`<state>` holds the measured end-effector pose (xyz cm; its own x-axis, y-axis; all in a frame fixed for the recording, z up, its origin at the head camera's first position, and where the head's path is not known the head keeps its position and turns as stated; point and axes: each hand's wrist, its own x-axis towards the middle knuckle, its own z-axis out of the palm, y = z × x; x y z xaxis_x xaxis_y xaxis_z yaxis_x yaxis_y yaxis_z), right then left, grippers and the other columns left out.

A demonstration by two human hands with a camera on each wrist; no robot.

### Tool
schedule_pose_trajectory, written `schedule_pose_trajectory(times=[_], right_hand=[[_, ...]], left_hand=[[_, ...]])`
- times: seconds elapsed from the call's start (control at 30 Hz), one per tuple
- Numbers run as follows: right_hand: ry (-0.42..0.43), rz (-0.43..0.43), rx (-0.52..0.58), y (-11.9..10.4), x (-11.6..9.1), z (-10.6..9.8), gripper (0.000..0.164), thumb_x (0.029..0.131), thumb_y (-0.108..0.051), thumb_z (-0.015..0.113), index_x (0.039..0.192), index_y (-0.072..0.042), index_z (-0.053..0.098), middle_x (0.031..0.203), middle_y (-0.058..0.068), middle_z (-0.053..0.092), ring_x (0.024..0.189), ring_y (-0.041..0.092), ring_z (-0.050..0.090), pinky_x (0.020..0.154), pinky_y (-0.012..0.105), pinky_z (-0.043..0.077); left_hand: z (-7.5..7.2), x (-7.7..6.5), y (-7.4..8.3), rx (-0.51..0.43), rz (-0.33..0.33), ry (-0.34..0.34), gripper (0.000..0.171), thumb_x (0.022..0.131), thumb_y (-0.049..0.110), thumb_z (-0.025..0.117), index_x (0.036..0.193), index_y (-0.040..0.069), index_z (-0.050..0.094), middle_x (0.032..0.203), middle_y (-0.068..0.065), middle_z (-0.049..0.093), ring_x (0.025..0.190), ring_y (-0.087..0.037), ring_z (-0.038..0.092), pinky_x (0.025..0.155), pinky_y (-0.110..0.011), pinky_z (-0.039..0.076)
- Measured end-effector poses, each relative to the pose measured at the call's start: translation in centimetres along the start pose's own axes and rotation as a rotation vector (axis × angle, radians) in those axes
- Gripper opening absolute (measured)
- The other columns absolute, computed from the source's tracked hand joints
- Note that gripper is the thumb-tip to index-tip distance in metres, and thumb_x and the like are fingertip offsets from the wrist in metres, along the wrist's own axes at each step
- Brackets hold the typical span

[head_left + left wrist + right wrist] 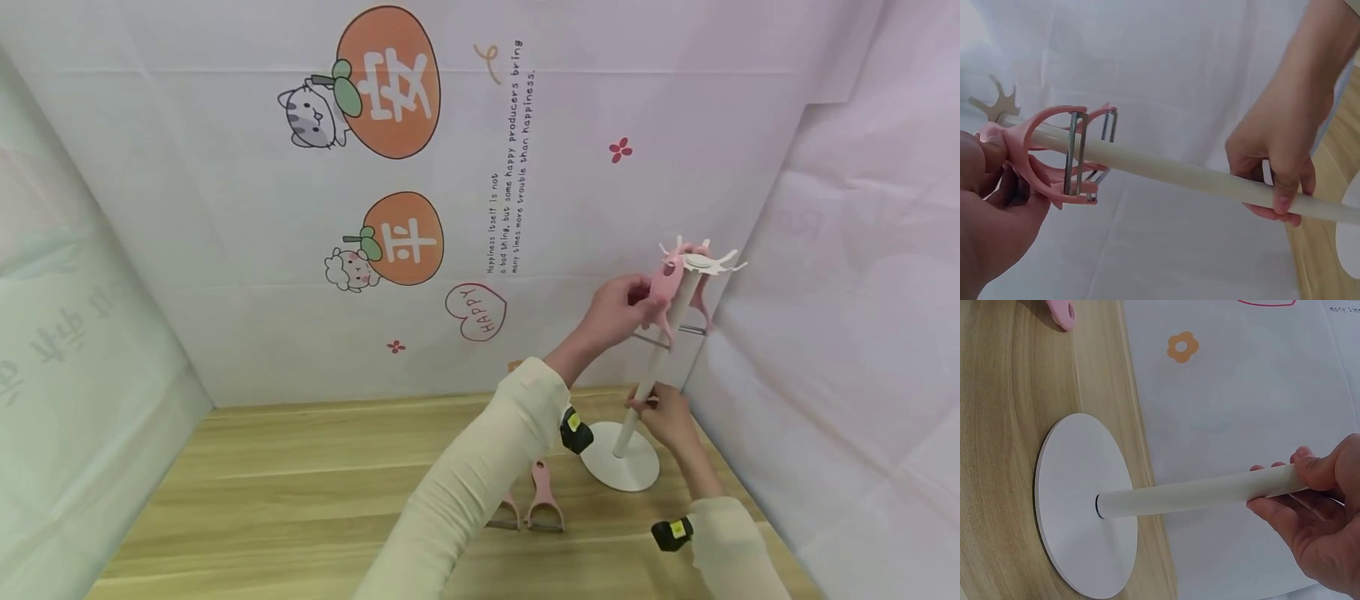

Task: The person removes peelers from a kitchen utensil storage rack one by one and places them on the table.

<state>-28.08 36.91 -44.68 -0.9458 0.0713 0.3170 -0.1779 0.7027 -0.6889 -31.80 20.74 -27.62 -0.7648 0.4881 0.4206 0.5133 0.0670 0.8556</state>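
Near the top of a white stand, my left hand pinches a pink peeler by its handle. The peeler's metal blade points down beside the pole, and its handle end is close to the hooks; whether it touches one I cannot tell. More pink peelers hang behind it, one of them a peeler on the pole's far side. Lower down, my right hand grips the white pole, its thumb and fingers around it. The round base rests on the table.
Two pink peelers lie on the wooden table, one peeler fully visible, the other peeler partly behind my left sleeve. A white printed cloth wall rises behind, and another cloth wall stands close on the right.
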Motion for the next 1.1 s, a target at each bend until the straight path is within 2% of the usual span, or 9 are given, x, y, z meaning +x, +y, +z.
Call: schedule_pose_trajectory(times=[0.2, 0.47, 0.67, 0.9, 1.1], right_hand=[[-0.019, 0.038, 0.0, 0.0, 0.0, 0.0, 0.006, 0.093, -0.001, 0.063, 0.097, 0.004, 0.065, 0.106, 0.029, 0.068, 0.098, 0.045, 0.069, 0.084, 0.051, 0.059], [-0.036, 0.062, 0.0, -0.4, -0.2, 0.3, 0.008, 0.095, -0.003, 0.062, 0.097, 0.003, 0.065, 0.107, 0.028, 0.069, 0.098, 0.044, 0.069, 0.082, 0.049, 0.059], [-0.025, 0.047, -0.002, -0.5, -0.3, 0.3, 0.007, 0.094, -0.003, 0.063, 0.096, 0.004, 0.066, 0.105, 0.028, 0.069, 0.096, 0.043, 0.07, 0.081, 0.048, 0.059], [-0.017, 0.035, -0.024, -0.7, -0.4, 0.0, 0.006, 0.094, -0.002, 0.063, 0.095, 0.003, 0.066, 0.103, 0.028, 0.07, 0.098, 0.044, 0.069, 0.081, 0.049, 0.058], [-0.016, 0.035, -0.019, -0.6, -0.4, -0.2, 0.007, 0.093, -0.003, 0.063, 0.096, 0.003, 0.066, 0.102, 0.026, 0.071, 0.097, 0.043, 0.069, 0.082, 0.048, 0.058]], left_hand=[[-0.8, 0.2, 0.3, -0.125, -0.083, -0.094, 0.018, 0.101, 0.013, 0.057, 0.111, 0.0, 0.065, 0.08, -0.003, 0.06, 0.066, -0.009, 0.051, 0.056, -0.02, 0.044], [-1.8, 0.0, 0.7, -0.101, -0.123, -0.111, 0.018, 0.102, 0.012, 0.055, 0.107, -0.001, 0.066, 0.079, -0.003, 0.06, 0.066, -0.011, 0.05, 0.056, -0.02, 0.043], [-2.6, -0.2, 1.3, -0.143, -0.1, -0.115, 0.019, 0.102, 0.009, 0.054, 0.107, -0.005, 0.065, 0.078, -0.003, 0.055, 0.069, -0.009, 0.05, 0.067, -0.018, 0.048], [-3.5, -0.8, 1.9, -0.158, -0.055, -0.156, 0.02, 0.103, 0.01, 0.052, 0.106, -0.007, 0.062, 0.074, -0.003, 0.051, 0.066, -0.011, 0.046, 0.057, -0.022, 0.042], [-4.2, -1.5, 1.8, -0.166, -0.049, -0.132, 0.02, 0.102, 0.008, 0.053, 0.109, -0.008, 0.063, 0.078, -0.002, 0.055, 0.069, -0.01, 0.05, 0.063, -0.02, 0.049]])
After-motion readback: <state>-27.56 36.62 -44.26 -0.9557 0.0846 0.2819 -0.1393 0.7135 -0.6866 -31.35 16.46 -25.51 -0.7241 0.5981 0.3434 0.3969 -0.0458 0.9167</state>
